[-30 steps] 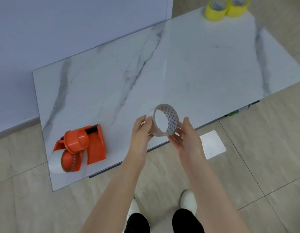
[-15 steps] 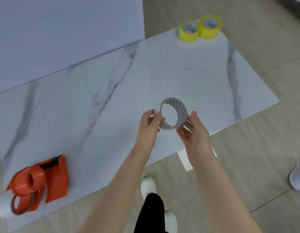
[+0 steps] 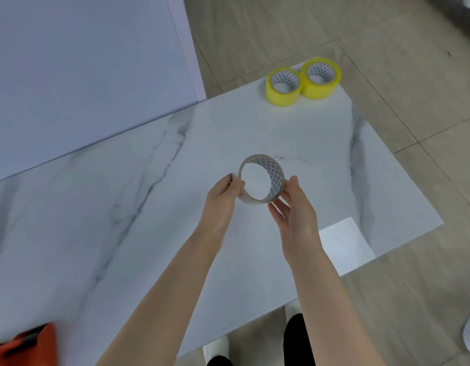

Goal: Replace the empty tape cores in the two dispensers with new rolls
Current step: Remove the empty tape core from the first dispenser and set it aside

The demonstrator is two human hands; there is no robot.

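Nearest to me, low and far to the left of my grip, only an orange corner of one dispenser (image 3: pixel 30 344) shows at the edge of the view, so I cannot tell if it carries a core or not. My grip itself is over the marble worktop (image 3: pixel 123 207): the left hand (image 3: pixel 223 196) pinches the near-left rim of the empty tape core (image 3: pixel 261 178) with thumb and fingers, and the right hand (image 3: pixel 294 210) supports the other side with open fingers, so both hands hold this one core in the air, above the worktop and not touching it. The core is thin, and inside it I see a printed pattern of small dark triangles, but no word that I can read. I judge that this is the step of taking away an old core; the next move calls for putting it aside and then reaching forward for a fresh roll. Far beyond my grip and a little to the right, at the back corner of the worktop, two new yellow rolls (image 3: pixel 284 88) lie flat and touch each other. Their inner cores have the same triangle print, and I see no brand or label.
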